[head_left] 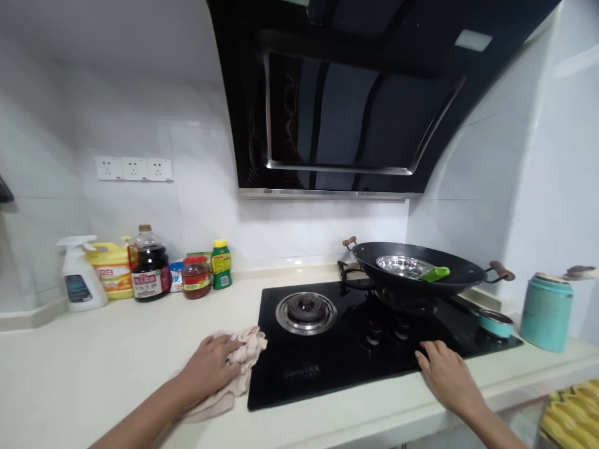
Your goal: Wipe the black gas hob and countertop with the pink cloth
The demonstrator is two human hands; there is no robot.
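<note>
My left hand is closed on a pale pinkish cloth, which is bunched on the counter at the left edge of the black glass gas stove. My right hand rests near the stove's front edge, right of the two control knobs; its fingers are slightly bent and nothing shows in them. The left burner is bare. Over the right burner sits a large black wok with wooden handles, holding a perforated metal strainer and a green-handled utensil.
Along the back left stand a spray bottle, a yellow jug, a dark sauce bottle, a red-lidded jar and a green bottle. A turquoise canister and its lid are at right. The range hood hangs above.
</note>
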